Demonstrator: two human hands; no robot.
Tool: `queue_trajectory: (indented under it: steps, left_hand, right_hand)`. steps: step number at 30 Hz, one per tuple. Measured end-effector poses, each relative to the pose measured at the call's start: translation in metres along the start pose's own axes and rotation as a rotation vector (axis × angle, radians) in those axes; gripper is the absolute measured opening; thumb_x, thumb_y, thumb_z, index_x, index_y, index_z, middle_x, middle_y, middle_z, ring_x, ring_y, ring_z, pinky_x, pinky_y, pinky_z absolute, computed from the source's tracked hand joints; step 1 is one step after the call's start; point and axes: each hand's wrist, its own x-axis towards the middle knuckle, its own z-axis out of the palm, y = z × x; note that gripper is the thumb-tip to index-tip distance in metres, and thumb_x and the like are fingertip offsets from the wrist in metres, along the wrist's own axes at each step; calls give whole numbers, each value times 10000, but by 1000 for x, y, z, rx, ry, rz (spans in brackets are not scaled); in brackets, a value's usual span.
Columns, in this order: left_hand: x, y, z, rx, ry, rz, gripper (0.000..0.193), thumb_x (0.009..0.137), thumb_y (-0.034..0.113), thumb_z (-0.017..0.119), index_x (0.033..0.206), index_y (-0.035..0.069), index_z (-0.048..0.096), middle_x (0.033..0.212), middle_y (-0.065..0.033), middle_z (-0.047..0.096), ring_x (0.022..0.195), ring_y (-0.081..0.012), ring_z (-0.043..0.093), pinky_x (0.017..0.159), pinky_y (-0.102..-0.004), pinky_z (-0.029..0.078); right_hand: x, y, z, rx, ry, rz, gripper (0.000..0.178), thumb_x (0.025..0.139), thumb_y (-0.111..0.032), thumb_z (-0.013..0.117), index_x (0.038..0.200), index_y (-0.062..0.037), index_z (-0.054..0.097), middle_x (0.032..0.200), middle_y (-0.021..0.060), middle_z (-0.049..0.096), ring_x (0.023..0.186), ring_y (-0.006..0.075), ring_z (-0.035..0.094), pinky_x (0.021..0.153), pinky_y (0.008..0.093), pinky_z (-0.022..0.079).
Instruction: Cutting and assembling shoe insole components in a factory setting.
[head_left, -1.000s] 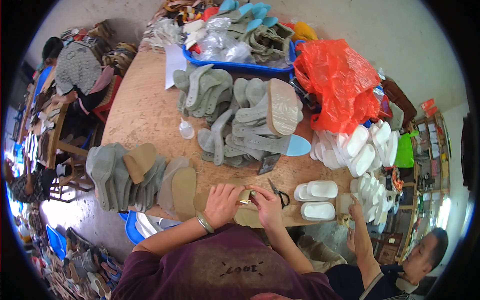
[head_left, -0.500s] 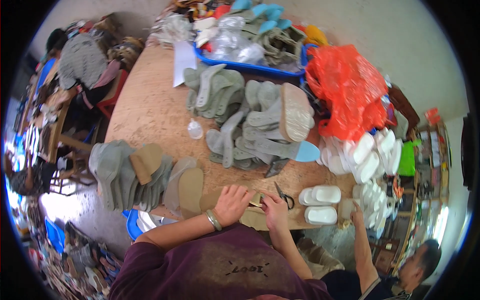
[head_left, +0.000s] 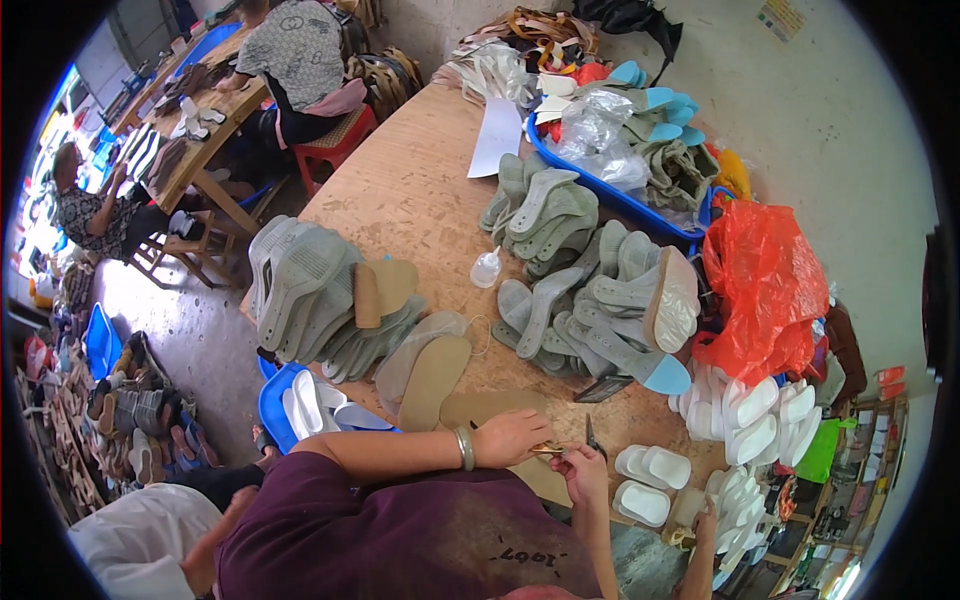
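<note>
My left hand (head_left: pixel 508 438), with a bangle at its wrist, is closed near the table's front edge, its fingertips at a small shiny gold-coloured piece (head_left: pixel 546 449). From the other side my right hand (head_left: pixel 584 474) pinches the same piece. It is too small to name and partly hidden by fingers. Under and beside the left hand lie flat tan insole-shaped sheets (head_left: pixel 480 405). A tan insole (head_left: pixel 436 380) lies farther left. Black-handled scissors (head_left: pixel 593 437) rest just beyond my right hand.
Stacked grey insoles (head_left: pixel 300 285) stand at left; another pile (head_left: pixel 560 300) fills the middle. White sole-shaped pieces (head_left: pixel 640 500) sit at right beside a co-worker's hand (head_left: pixel 704 524). Behind are a blue tray (head_left: pixel 620 205), a red plastic bag (head_left: pixel 765 280) and a small clear bottle (head_left: pixel 486 268).
The view has turned, so the table appears shifted to the right and lower. My hands stay together at the small gold-coloured piece. A person in white now shows at lower left.
</note>
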Motion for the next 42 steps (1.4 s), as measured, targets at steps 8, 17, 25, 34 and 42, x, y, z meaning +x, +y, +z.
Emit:
queue_trajectory:
  steps: [8,17,25,34,42]
  left_hand:
    - [-8,12,-9,175,-219,171,244,827,212,630,1030,92,566,983,-72,544,964,-256,553,841,-374,464]
    - [-2,27,-4,226,-393,479,190,829,211,580,980,101,541,937,-62,518,950,-233,528,824,-351,448]
    - [-1,37,4,-85,-202,360,276,762,89,669,1029,91,598,947,-77,567,914,-280,555,809,-370,477]
    - [21,47,-14,-6,-63,257,370,727,62,691,1084,117,611,1011,-60,588,946,-277,554,809,-366,486]
    - [6,51,-8,132,48,235,444,702,78,713,1131,115,609,990,-55,596,919,-263,567,825,-362,479]
  right_hand:
    - [-37,-11,25,-1259,8,-518,117,815,-88,636,892,-25,698,826,114,680,729,238,673,652,320,527]
    - [-65,9,-2,-1098,-42,-155,163,855,-154,625,937,-37,704,868,115,700,739,211,686,671,339,537]
    - [-64,16,-20,102,-235,167,160,903,-93,592,974,36,657,836,105,680,628,157,625,606,268,521]
    - [-67,-20,7,43,-42,-18,159,930,-116,577,953,16,662,820,94,687,642,149,632,581,261,516]
    - [-62,0,5,125,-121,-20,137,930,-130,629,980,-3,642,814,84,671,645,143,628,585,258,514]
